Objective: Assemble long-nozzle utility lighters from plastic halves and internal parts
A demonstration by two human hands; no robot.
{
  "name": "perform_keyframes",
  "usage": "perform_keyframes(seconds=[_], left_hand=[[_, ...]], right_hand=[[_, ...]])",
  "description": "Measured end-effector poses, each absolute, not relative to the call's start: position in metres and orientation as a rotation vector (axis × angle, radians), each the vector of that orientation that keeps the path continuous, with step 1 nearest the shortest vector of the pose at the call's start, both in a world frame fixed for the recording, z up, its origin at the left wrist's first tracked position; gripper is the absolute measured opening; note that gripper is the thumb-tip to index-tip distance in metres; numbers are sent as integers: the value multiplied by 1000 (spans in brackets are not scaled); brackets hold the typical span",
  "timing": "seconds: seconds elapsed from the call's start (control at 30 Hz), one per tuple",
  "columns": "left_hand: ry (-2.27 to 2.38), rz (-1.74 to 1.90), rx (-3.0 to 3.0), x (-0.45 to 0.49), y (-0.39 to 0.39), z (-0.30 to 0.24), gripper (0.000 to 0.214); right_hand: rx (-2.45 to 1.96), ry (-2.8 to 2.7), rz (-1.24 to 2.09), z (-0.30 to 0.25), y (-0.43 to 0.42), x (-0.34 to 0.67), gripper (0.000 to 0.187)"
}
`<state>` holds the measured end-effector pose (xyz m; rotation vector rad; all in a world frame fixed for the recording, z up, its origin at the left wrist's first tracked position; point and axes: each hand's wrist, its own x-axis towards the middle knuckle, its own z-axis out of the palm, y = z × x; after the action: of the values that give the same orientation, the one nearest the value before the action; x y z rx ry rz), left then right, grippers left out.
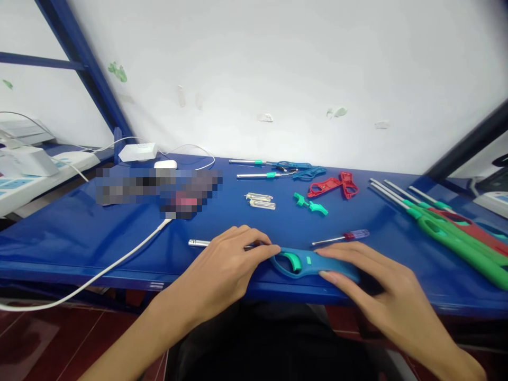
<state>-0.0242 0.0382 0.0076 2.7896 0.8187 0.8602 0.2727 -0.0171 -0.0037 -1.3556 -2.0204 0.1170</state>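
A blue long-nosed lighter (307, 263) with a green trigger lies along the front edge of the blue table (79, 233). Its metal tube (198, 243) pokes out to the left. My left hand (228, 264) lies over the tube where it meets the handle, fingers curled down on it. My right hand (365, 275) rests on the handle's rear end, thumb and fingers pinching it. A small screwdriver (341, 237) with a red and clear handle lies just behind the lighter.
Finished green and red lighters (448, 227) lie at the right. Red shell halves (335, 185), green triggers (311, 203), clear tubes (260, 201) and blue lighter parts (273, 168) are spread mid-table. A white cable (99, 272) and charger (137, 152) lie at left.
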Motion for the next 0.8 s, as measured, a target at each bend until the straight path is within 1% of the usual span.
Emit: perform_keyframes(seconds=[0.57, 0.8], left_hand=[[811, 890, 2789, -23, 38, 10, 42], [801, 893, 2795, -24, 38, 8, 41]], right_hand=[[-1361, -2020, 81, -3, -17, 272, 24], [-1337, -2037, 63, -5, -16, 270, 21]])
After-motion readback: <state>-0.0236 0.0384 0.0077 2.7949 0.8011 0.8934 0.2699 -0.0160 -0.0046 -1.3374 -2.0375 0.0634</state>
